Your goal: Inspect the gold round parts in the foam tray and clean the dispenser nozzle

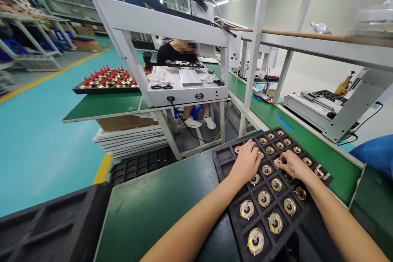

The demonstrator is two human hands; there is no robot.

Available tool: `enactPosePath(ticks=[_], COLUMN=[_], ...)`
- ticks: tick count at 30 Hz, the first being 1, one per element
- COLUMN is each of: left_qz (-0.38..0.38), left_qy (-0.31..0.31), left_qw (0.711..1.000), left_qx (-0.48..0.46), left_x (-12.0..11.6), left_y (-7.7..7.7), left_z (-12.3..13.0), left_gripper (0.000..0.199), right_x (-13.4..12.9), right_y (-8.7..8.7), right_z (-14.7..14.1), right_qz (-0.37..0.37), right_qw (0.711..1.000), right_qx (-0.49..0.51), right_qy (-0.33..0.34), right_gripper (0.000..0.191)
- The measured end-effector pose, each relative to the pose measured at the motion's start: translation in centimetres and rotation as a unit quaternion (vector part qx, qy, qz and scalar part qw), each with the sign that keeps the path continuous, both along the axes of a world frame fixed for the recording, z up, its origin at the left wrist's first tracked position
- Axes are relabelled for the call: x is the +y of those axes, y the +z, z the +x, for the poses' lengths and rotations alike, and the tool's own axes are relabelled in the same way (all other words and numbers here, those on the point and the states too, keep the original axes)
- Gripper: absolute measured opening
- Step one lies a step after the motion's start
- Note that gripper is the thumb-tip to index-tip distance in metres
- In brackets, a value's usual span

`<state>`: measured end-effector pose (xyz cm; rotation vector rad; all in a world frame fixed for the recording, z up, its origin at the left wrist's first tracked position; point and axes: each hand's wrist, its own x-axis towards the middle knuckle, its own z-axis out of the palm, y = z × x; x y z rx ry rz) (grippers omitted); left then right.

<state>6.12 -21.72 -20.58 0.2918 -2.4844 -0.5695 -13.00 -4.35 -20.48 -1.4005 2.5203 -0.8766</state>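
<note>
A black foam tray [250,223] with square cells lies on the green bench, holding several round gold metal parts [264,199] with dark centres. My left hand [245,160] reaches over the far left side of the tray, its fingers bent round a gold part that they mostly cover. To the right, my right hand [294,165] pinches another round gold part [278,162] at its cell between thumb and fingers. Two cells at the tray's left corner [225,163] hold nothing.
Another black tray [39,225] stands at the lower left. A white machine frame [187,94] is ahead, with a person [172,52] behind it. A tray of red-topped parts [107,80] lies on the far left bench. A white upright [258,41] rises beyond my tray.
</note>
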Motion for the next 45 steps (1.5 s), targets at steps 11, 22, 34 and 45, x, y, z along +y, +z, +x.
enactPosePath(ticks=[11, 22, 34, 45], left_qz=[0.351, 0.631, 0.606, 0.484], left_qy=[-0.101, -0.271, -0.287, -0.288], left_qw=[0.93, 0.727, 0.742, 0.827], left_qx=[0.033, -0.017, 0.015, 0.012], left_x=[3.2, 9.0, 8.5, 9.8], left_y=[3.2, 9.1, 12.6, 14.1], left_z=[-0.1, 2.5, 5.0, 6.8], left_gripper=[0.023, 0.069, 0.068, 0.024], right_x=[3.2, 10.2, 8.4, 10.0], right_y=[3.2, 5.4, 8.7, 11.0], right_z=[3.4, 9.4, 13.3, 13.4], right_qz=[-0.151, -0.252, -0.29, -0.282], right_qw=[0.984, 0.88, 0.95, 0.939], right_qx=[0.083, 0.37, -0.118, -0.196], right_qy=[0.032, 0.159, -0.019, 0.005], right_gripper=[0.029, 0.056, 0.037, 0.035])
